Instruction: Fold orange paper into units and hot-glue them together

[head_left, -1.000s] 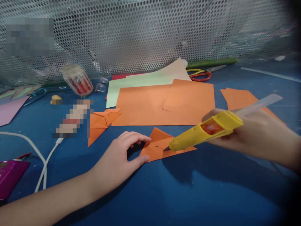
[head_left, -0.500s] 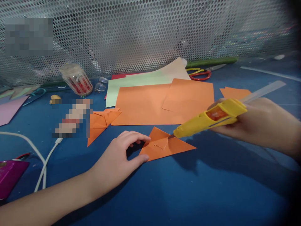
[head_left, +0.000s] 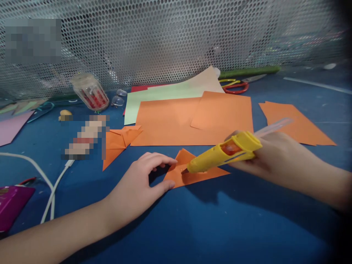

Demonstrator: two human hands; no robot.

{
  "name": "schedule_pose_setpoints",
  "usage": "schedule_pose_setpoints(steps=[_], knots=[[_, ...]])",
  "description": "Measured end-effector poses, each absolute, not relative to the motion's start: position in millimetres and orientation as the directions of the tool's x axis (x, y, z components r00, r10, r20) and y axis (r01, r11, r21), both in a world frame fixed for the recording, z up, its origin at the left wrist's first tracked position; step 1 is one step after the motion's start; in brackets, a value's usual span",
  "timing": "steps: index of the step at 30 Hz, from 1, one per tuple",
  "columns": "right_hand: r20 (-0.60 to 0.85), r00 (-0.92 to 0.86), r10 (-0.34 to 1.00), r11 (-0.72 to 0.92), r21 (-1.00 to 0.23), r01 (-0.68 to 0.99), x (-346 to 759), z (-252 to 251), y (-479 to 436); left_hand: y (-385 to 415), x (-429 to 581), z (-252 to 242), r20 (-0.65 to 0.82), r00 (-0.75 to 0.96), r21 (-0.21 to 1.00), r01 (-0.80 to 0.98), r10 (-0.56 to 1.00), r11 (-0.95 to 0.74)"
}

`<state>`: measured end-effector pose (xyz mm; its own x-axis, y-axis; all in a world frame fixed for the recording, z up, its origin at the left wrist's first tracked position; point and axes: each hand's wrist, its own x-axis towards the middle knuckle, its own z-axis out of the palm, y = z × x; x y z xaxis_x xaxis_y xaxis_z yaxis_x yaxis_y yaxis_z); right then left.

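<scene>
Head view: the left hand (head_left: 139,179) spreads thumb and fingertips along the left side of a folded orange paper triangle (head_left: 178,179), pressing rather than clutching it; the right hand (head_left: 271,152) is clenched around a yellow glue gun (head_left: 217,156), its nozzle on or just above the triangle, I cannot tell which; the triangle lies on the blue table (head_left: 220,234), just in front of a large orange sheet (head_left: 165,123). A slip of the nozzle leftward could burn the fingertips, as they rest near it; too light a press could let the triangle slide under a dragging tip. A folded orange piece (head_left: 119,141) lies left of the triangle; a jar (head_left: 92,94) and scissors (head_left: 245,81) lie farther back; the gun itself hides part of the triangle.
</scene>
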<state>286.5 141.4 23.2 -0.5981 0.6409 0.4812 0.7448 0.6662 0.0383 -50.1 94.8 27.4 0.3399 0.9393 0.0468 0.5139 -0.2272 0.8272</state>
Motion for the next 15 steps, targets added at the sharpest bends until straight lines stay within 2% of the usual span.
schedule_pose_setpoints(steps=[4,15], knots=[[0.501,-0.625,0.599,0.710,0.029,0.704,283.1,23.3,141.3,95.3,-49.2,27.6,0.041,0.339,0.824,0.520,0.940,-0.223],[0.424,-0.609,0.670,0.697,-0.075,0.713,282.4,27.6,143.8,94.1,-50.9,25.8,0.049,0.337,0.829,0.511,0.940,-0.227]])
